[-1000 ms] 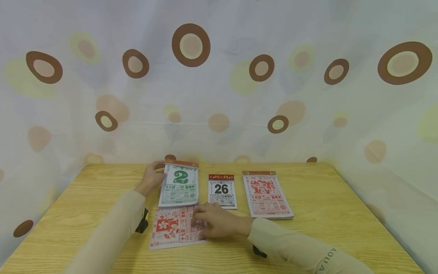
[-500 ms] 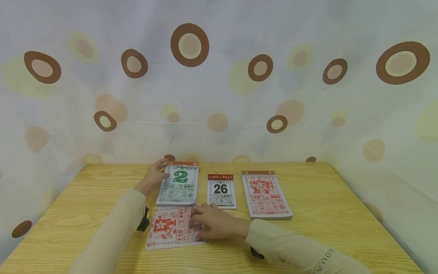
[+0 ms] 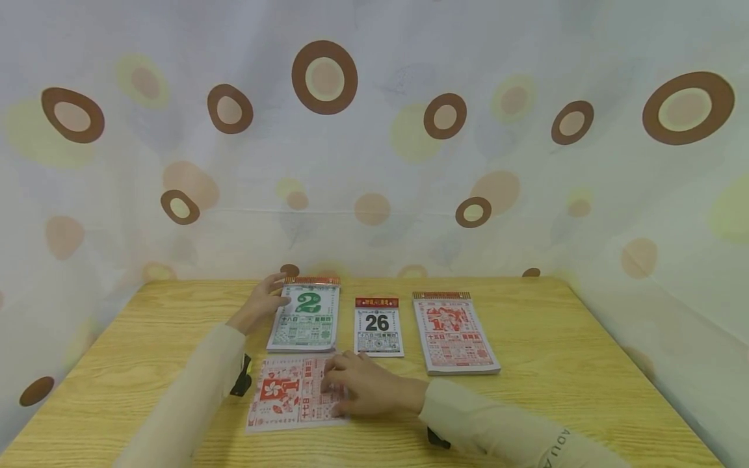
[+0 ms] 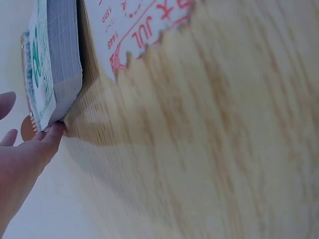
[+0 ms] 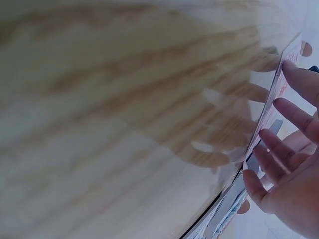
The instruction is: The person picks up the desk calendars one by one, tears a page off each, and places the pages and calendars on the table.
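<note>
My left hand (image 3: 260, 305) is at the upper left edge of a tear-off calendar (image 3: 305, 318) with a green 2. In the left wrist view, fingers of the left hand (image 4: 27, 157) touch a corner of the thick calendar pad (image 4: 64, 50). In front of it lies a loose calendar page (image 3: 283, 396), printed in red with a 1 and turned sideways; its torn edge faces left. The fingertips of my right hand (image 3: 365, 389) rest on the page's right part and hide some of it. The right wrist view has the right hand (image 5: 289, 159) with its fingers spread along the page.
A small calendar (image 3: 378, 328) showing a black 26 lies to the right of the green one. Further right is a larger red-printed calendar (image 3: 455, 338). All lie on a wooden table (image 3: 562, 396), backed by a spotted cloth (image 3: 374, 162).
The green calendar has moved slightly towards me and left, and now lies flatter. The red page has slid a little towards me and left under my right hand, widening the gap between them.
</note>
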`<action>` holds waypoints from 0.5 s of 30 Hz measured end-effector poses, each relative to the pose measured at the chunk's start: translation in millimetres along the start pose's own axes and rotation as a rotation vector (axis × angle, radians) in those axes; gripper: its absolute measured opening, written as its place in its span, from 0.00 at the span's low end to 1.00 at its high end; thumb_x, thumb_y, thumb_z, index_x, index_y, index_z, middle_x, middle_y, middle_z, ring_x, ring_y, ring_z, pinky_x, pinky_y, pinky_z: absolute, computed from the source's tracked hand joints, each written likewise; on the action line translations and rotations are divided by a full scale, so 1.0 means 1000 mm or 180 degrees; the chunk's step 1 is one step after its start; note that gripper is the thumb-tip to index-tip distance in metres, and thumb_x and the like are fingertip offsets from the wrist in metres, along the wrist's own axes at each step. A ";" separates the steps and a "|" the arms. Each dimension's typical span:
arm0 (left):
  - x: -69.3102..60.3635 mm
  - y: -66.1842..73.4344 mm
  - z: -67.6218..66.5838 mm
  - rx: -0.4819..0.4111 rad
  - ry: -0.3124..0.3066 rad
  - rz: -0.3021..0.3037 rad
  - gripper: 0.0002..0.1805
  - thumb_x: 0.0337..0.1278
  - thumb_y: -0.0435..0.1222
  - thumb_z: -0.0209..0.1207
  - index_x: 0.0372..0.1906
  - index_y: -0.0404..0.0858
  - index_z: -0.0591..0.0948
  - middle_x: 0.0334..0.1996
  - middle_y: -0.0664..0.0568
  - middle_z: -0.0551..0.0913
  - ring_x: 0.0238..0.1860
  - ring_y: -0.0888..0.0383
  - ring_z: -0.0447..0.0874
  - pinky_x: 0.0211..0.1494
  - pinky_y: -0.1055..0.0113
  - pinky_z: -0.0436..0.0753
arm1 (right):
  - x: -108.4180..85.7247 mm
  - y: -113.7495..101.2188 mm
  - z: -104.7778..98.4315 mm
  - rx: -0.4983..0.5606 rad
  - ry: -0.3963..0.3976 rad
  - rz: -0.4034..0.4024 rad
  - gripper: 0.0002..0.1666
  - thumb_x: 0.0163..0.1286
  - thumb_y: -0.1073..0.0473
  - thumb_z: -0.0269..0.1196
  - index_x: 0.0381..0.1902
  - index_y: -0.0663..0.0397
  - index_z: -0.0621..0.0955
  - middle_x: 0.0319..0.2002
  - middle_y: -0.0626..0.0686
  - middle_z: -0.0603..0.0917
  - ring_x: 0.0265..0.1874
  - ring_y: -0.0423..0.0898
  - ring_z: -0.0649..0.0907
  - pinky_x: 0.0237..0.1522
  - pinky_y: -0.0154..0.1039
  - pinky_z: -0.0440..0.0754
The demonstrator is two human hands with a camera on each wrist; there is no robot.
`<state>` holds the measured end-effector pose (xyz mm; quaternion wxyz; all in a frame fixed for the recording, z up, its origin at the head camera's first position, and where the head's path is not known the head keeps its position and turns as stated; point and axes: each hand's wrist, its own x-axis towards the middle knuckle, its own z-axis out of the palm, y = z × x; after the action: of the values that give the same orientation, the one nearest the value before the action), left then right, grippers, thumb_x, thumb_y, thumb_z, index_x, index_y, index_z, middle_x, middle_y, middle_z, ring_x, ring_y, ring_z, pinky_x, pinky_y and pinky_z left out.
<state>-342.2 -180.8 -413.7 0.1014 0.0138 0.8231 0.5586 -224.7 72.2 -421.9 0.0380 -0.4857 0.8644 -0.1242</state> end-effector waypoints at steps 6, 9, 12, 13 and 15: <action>-0.001 -0.002 -0.002 0.0048 -0.0008 0.0004 0.35 0.61 0.28 0.48 0.71 0.36 0.47 0.69 0.32 0.47 0.69 0.35 0.47 0.68 0.43 0.58 | 0.000 0.001 0.001 -0.0061 0.0014 0.0045 0.22 0.57 0.41 0.62 0.48 0.39 0.77 0.58 0.48 0.72 0.55 0.44 0.69 0.59 0.43 0.68; -0.002 -0.001 -0.003 0.0079 0.0002 0.0008 0.35 0.61 0.28 0.47 0.71 0.35 0.47 0.69 0.32 0.48 0.68 0.35 0.48 0.67 0.44 0.60 | 0.000 0.002 0.001 -0.0050 -0.0013 0.0093 0.23 0.57 0.40 0.61 0.48 0.39 0.76 0.58 0.48 0.71 0.55 0.44 0.69 0.60 0.44 0.67; -0.004 -0.001 -0.005 0.0102 0.0009 -0.0011 0.35 0.62 0.29 0.47 0.70 0.36 0.47 0.69 0.32 0.48 0.68 0.35 0.50 0.67 0.45 0.62 | 0.001 0.001 0.002 -0.0044 -0.0041 0.0150 0.23 0.57 0.39 0.61 0.49 0.39 0.76 0.58 0.47 0.71 0.55 0.44 0.69 0.59 0.45 0.68; -0.004 -0.001 -0.006 0.0102 0.0013 -0.0010 0.35 0.62 0.29 0.48 0.70 0.36 0.47 0.69 0.32 0.48 0.68 0.35 0.50 0.67 0.46 0.62 | 0.001 0.001 0.002 -0.0046 -0.0052 0.0175 0.24 0.57 0.39 0.61 0.49 0.39 0.75 0.58 0.47 0.71 0.55 0.44 0.69 0.59 0.45 0.68; -0.005 0.000 -0.007 0.0112 0.0024 0.0005 0.35 0.62 0.30 0.48 0.70 0.35 0.47 0.69 0.32 0.48 0.68 0.35 0.51 0.66 0.46 0.63 | 0.001 0.000 0.001 -0.0034 -0.0065 0.0211 0.25 0.57 0.39 0.61 0.50 0.39 0.75 0.58 0.47 0.71 0.55 0.44 0.69 0.59 0.45 0.68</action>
<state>-338.4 -188.0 -410.3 0.0976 0.0141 0.8332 0.5442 -225.1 71.3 -423.0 0.0483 -0.4582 0.8803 -0.1133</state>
